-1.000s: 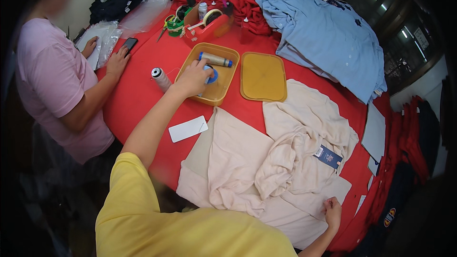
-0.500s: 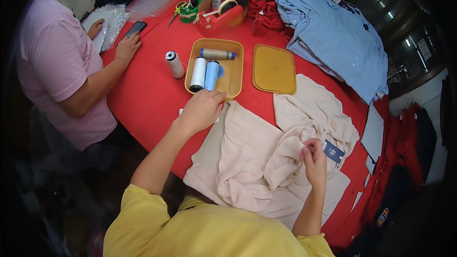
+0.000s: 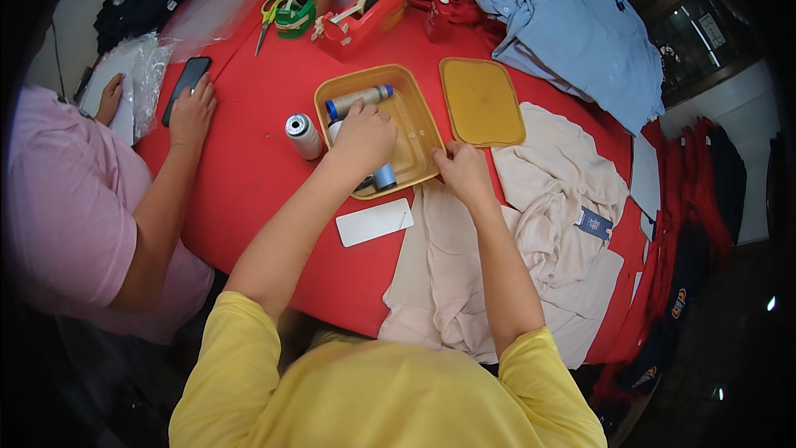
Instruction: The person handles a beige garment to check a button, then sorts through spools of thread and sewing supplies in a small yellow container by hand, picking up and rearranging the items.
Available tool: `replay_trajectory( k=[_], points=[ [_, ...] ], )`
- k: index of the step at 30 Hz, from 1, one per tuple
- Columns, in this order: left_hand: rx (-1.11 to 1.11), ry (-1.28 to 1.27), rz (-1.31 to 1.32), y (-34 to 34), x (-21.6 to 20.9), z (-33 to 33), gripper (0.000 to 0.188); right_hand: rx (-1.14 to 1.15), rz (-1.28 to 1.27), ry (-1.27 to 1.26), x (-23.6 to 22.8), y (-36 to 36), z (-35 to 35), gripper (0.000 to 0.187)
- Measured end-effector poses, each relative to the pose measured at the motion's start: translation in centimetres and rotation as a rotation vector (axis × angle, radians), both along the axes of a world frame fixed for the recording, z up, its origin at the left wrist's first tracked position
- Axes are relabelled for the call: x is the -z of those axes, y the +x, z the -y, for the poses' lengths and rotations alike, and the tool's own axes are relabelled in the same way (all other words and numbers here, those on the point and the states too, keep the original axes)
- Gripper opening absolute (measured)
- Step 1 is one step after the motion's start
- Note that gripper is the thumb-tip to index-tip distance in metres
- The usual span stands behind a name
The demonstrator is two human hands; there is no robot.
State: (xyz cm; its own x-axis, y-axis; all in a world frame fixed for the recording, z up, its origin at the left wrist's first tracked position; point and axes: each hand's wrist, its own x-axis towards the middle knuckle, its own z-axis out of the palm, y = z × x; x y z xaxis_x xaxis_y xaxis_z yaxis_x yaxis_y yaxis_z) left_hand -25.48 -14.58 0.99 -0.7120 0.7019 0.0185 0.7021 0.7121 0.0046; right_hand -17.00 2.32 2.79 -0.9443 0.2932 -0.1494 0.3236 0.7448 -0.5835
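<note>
While the left hand (image 3: 365,139) reaches down into the box (image 3: 412,148), the right hand (image 3: 464,169) is at its lower right edge. Box is mustard-tan plastic, rectangular, rounded corners, shallow, a bit glossy, sits tilted on the red-covered worktop (image 3: 265,191). Inside: beige spool (image 3: 356,97) with blue ends, lying at the far left corner; white spool (image 3: 335,130), mostly hidden by the hand; light blue spool (image 3: 384,176), lying near the close edge, upper part covered.

Left fingers are bent over the spools, tips just beside or touching the beige one; white and blue ones lie under the hand. Cannot tell if anything is gripped. Right fingers are curled at the rim, seem to touch it; grip cannot be told either.

Pale grey spool (image 3: 304,141) stands left of the box, just outside it. Mustard lid (image 3: 482,101) lies flat to the right, partly over the cream garment (image 3: 555,158), which spreads toward the person. White card (image 3: 373,223), thin needle-like piece on it, lies below the box.
</note>
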Motion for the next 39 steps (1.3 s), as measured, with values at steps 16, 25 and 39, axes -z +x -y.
replay_trajectory(
  k=[16, 25, 39],
  points=[
    [0.062, 0.221, 0.020, 0.3, 1.5, -1.2, 0.036, -0.047, -0.068, 0.075, 0.7, -0.3, -0.1, 0.029],
    [0.052, 0.257, -0.057, 0.9, 1.5, -0.9, 0.033, -0.067, -0.075, 0.046, 0.9, -0.4, -0.4, 0.031],
    [0.071, -0.041, -0.069, 0.6, 0.5, 0.8, 0.051, -0.177, -0.089, 0.086, 1.2, 1.5, 1.1, 0.040]
  ],
)
